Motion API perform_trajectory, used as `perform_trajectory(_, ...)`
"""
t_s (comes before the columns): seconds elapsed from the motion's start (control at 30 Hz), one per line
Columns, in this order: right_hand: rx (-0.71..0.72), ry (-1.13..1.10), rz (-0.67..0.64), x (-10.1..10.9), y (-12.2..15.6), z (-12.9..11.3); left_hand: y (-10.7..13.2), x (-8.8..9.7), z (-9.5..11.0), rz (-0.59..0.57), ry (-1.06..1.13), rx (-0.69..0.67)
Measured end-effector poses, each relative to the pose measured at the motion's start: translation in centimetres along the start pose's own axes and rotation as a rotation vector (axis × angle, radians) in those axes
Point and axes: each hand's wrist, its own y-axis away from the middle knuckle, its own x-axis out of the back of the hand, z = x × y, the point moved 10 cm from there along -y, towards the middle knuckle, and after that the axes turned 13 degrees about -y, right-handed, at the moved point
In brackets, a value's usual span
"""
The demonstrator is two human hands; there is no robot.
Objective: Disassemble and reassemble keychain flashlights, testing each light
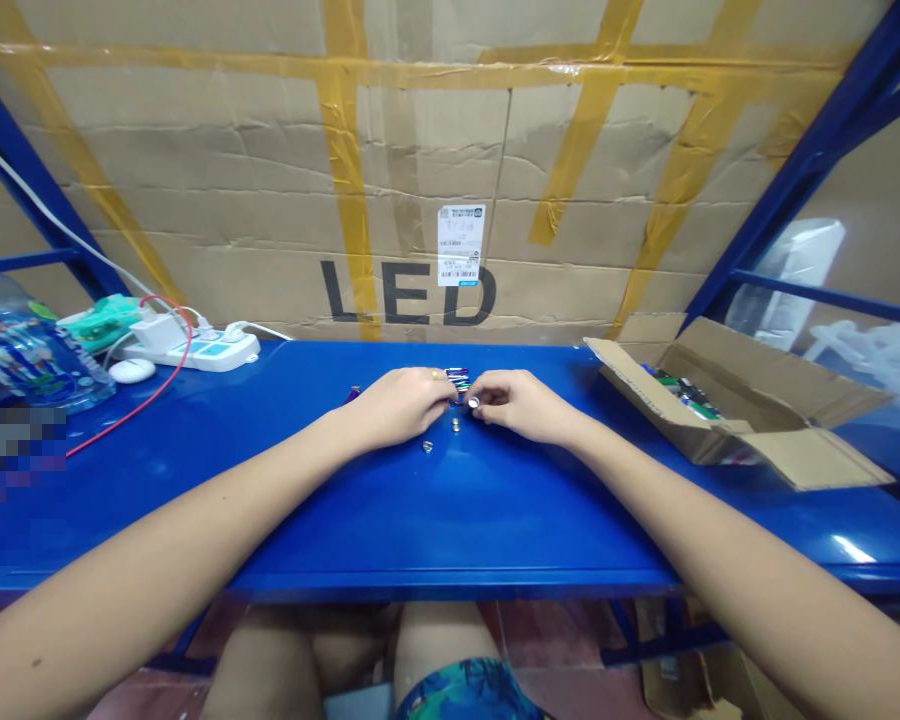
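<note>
My right hand [525,405] is closed in a pinch, with a small round silver piece [473,403] between thumb and fingers. Opposite it, my left hand [405,408] rests low over the table, fingers curled together; what they hold, if anything, is hidden. Between the two hands lie several shiny coloured metal cylinders [457,377], partly covered by the left fingertips. Just in front of the hands are a small silver part [456,425] and another small silver part [427,447]. A purple item [353,394] shows behind the left wrist.
An opened cardboard box [720,445] with several coloured cylinders [682,392] inside stands at the right of the blue table [450,520]. On the left are a white power strip [225,350], a red cable [176,375] and a plastic bottle [34,345]. A large carton [270,200] backs the table.
</note>
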Motion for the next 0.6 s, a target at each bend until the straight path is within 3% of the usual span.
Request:
perform_trajectory(0.2, -0.001, 0.022, -0.004, -0.1, -0.1, -0.1, -0.3, -2.1, 1.2, -0.114, 0.015, -0.081)
perform_trajectory(0.6, -0.021, 0.001, -0.013, -0.1, -0.1, -0.2, -0.5, -2.1, 1.8, -0.175, 0.174, -0.124)
